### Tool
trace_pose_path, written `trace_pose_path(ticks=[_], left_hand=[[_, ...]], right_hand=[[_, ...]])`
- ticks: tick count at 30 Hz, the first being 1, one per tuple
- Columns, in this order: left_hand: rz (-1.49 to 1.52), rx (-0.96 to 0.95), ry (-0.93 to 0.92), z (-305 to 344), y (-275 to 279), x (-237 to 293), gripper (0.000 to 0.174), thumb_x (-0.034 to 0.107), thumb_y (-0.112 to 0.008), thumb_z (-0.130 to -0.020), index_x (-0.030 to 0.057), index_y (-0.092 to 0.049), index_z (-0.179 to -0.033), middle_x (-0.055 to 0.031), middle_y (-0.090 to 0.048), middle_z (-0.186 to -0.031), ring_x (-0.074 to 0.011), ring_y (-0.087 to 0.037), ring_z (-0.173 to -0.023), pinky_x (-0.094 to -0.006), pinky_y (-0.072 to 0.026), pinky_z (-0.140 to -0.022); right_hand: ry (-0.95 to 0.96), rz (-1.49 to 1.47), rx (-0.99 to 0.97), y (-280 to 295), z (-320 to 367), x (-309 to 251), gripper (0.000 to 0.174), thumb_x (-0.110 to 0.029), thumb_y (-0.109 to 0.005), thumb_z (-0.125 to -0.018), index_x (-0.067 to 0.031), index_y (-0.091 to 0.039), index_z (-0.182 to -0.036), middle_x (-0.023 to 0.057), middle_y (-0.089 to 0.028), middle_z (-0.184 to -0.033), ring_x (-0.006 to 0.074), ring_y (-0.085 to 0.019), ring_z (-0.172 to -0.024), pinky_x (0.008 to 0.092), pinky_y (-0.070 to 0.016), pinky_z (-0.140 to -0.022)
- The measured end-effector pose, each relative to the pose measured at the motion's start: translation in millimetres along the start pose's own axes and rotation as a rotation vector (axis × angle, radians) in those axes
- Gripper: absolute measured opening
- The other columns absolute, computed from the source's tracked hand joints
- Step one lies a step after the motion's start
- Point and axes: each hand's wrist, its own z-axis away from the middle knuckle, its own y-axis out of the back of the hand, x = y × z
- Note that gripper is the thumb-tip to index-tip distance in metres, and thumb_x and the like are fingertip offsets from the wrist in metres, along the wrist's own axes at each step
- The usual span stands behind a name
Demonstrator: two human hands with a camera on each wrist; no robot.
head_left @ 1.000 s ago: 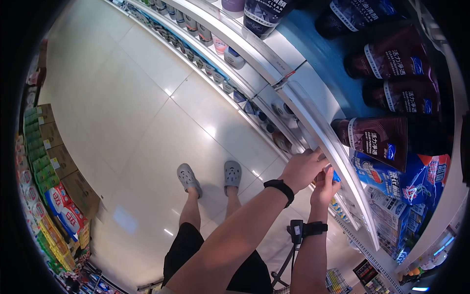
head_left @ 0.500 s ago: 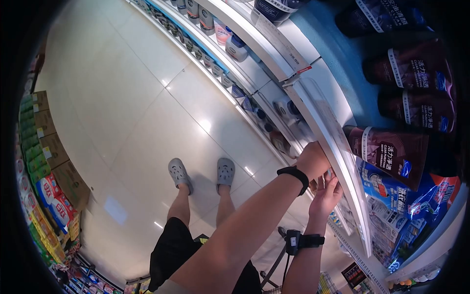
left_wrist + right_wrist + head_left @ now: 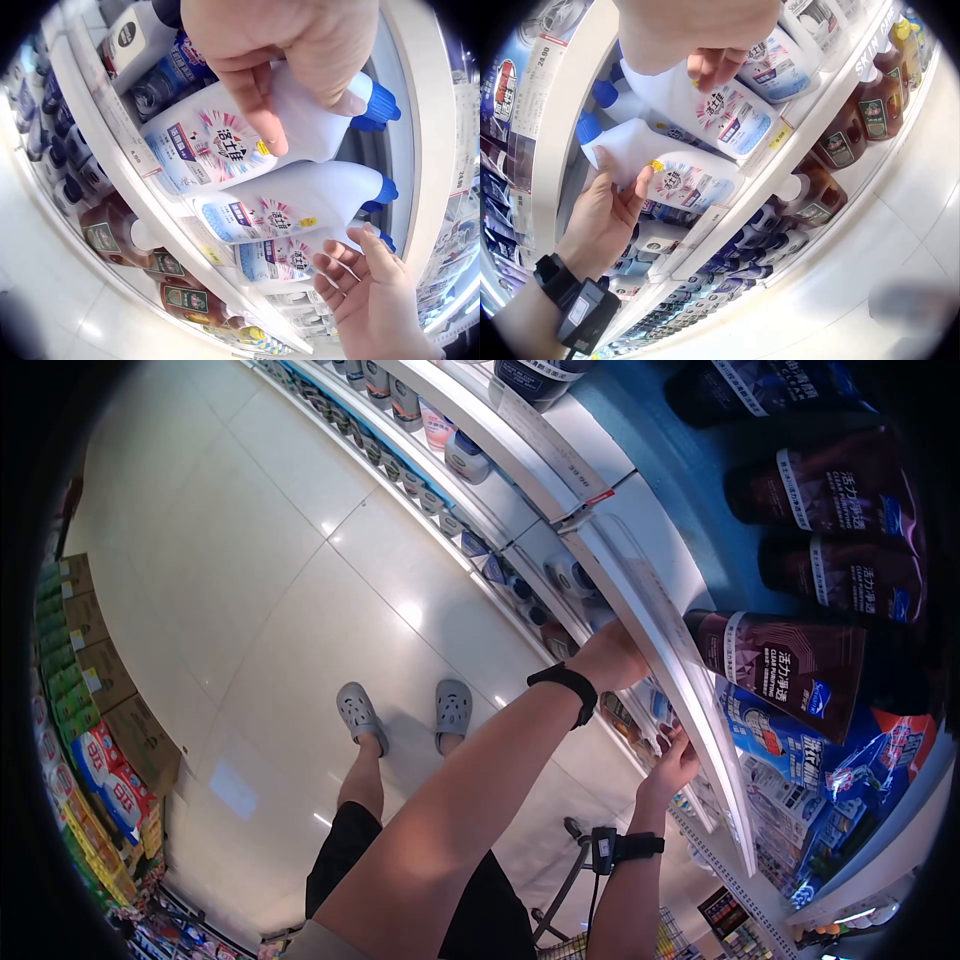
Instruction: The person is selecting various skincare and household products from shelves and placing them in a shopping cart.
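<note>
My left hand (image 3: 612, 655) reaches in below an upper shelf. In the left wrist view it grips a white bottle (image 3: 180, 142) with a blue cap and a pink-and-blue label, thumb on one side near the neck and fingers on the other. Beside it on the same shelf stand matching white bottles (image 3: 300, 202). My right hand (image 3: 675, 765) is close by, its palm turned up and fingers loosely bent, holding nothing. The right wrist view shows its fingertips (image 3: 720, 71) in front of a neighbouring white bottle (image 3: 739, 124).
The curved upper shelf edge (image 3: 690, 690) overhangs both hands. Dark face-wash tubes (image 3: 785, 665) and blue detergent packs (image 3: 780, 735) stand right of it. Brown bottles (image 3: 874, 109) line a lower shelf. Cartons (image 3: 135, 735) stand across the floor; a wheeled frame (image 3: 560, 890) is beside my legs.
A second ago my hands were together, with a bit of blue at the right fingers. Now they are apart: the left has moved up the shelf, the right stays lower.
</note>
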Motion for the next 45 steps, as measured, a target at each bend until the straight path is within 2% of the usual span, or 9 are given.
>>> trace_pose_path(ticks=[7, 11, 17, 19, 27, 35, 42, 44, 45], left_hand=[[-0.006, -0.213, 0.116, 23, 28, 15, 0.024, 0.016, -0.056, -0.087, 0.0009, -0.06, -0.105, -0.0203, -0.062, -0.11, -0.0367, -0.06, -0.098, -0.0449, -0.0501, -0.084], [0.003, 0.136, 0.205, 105, 68, 35, 0.043, 0.011, -0.057, -0.087, 0.0064, -0.05, -0.129, -0.0123, -0.054, -0.128, -0.0335, -0.064, -0.09, -0.0422, -0.0539, -0.076], [-0.346, -0.197, 0.318, 276, 184, 48, 0.036, 0.004, -0.054, -0.081, 0.0102, -0.058, -0.117, -0.0092, -0.06, -0.117, -0.0307, -0.066, -0.087, -0.0412, -0.0546, -0.073], [-0.384, -0.443, 0.446, 316, 241, 73, 0.033, 0.006, -0.052, -0.083, 0.0119, -0.059, -0.115, -0.009, -0.061, -0.113, -0.0306, -0.066, -0.085, -0.0417, -0.0547, -0.071], [-0.554, -0.726, 0.4, 490, 367, 93, 0.028, 0.014, -0.051, -0.085, 0.0163, -0.063, -0.111, -0.0087, -0.064, -0.103, -0.0329, -0.066, -0.083, -0.0454, -0.0547, -0.07], [-0.598, -0.988, 0.25, 486, 375, 121, 0.029, 0.018, -0.05, -0.087, 0.0135, -0.064, -0.112, -0.0152, -0.066, -0.099, -0.0343, -0.064, -0.093, -0.0454, -0.052, -0.081], [-0.753, -1.023, 0.13, 392, 307, 140, 0.033, 0.019, -0.048, -0.087, 0.0174, -0.064, -0.115, -0.0166, -0.067, -0.107, -0.034, -0.063, -0.101, -0.0453, -0.0503, -0.088], [-0.754, -0.945, 0.111, 368, 273, 162, 0.033, 0.018, -0.048, -0.084, 0.0184, -0.067, -0.112, -0.019, -0.068, -0.101, -0.0366, -0.064, -0.095, -0.0455, -0.0511, -0.088], [-0.765, -0.964, 0.074, 362, 256, 172, 0.033, 0.018, -0.048, -0.084, 0.0184, -0.067, -0.112, -0.019, -0.068, -0.101, -0.0366, -0.064, -0.095, -0.0455, -0.0511, -0.088]], right_hand=[[0.011, 0.085, -0.004, 11, 9, -11, 0.022, -0.022, -0.05, -0.1, -0.0014, -0.055, -0.106, 0.0079, -0.063, -0.095, 0.0142, -0.062, -0.084, 0.0266, -0.0491, -0.07], [-0.044, 0.235, -0.153, 43, 42, -6, 0.019, -0.02, -0.049, -0.1, -0.0025, -0.054, -0.106, 0.0069, -0.061, -0.084, 0.0116, -0.062, -0.073, 0.0246, -0.0493, -0.065], [-0.302, 0.534, -0.338, 134, 118, 13, 0.022, -0.021, -0.055, -0.096, 0.0003, -0.059, -0.101, 0.0097, -0.066, -0.075, 0.0159, -0.067, -0.064, 0.0283, -0.054, -0.06], [-0.298, 0.593, -0.303, 164, 151, 4, 0.024, -0.021, -0.056, -0.095, 0.0016, -0.061, -0.099, 0.0112, -0.068, -0.078, 0.0166, -0.068, -0.065, 0.0294, -0.0547, -0.061], [-0.361, 0.372, -0.045, 247, 337, -18, 0.024, -0.019, -0.056, -0.094, 0.0038, -0.062, -0.09, 0.0116, -0.067, -0.072, 0.019, -0.068, -0.062, 0.0316, -0.0556, -0.059], [-0.482, 0.227, 0.151, 265, 579, 6, 0.029, -0.017, -0.053, -0.094, 0.0083, -0.06, -0.083, 0.0135, -0.065, -0.07, 0.0192, -0.066, -0.06, 0.0325, -0.057, -0.054], [-0.748, -0.064, 0.495, 251, 751, 121, 0.029, -0.016, -0.054, -0.091, 0.006, -0.058, -0.073, 0.013, -0.061, -0.063, 0.0191, -0.062, -0.051, 0.0337, -0.0558, -0.049], [-0.939, 0.349, 0.074, 254, 804, 204, 0.061, -0.041, -0.067, -0.084, -0.0073, -0.048, -0.131, 0.0209, -0.068, -0.102, 0.0289, -0.065, -0.096, 0.0352, -0.0515, -0.083], [-0.952, 0.324, 0.105, 252, 793, 162, 0.061, -0.041, -0.067, -0.084, -0.0073, -0.048, -0.131, 0.0209, -0.068, -0.102, 0.0289, -0.065, -0.096, 0.0352, -0.0515, -0.083]])
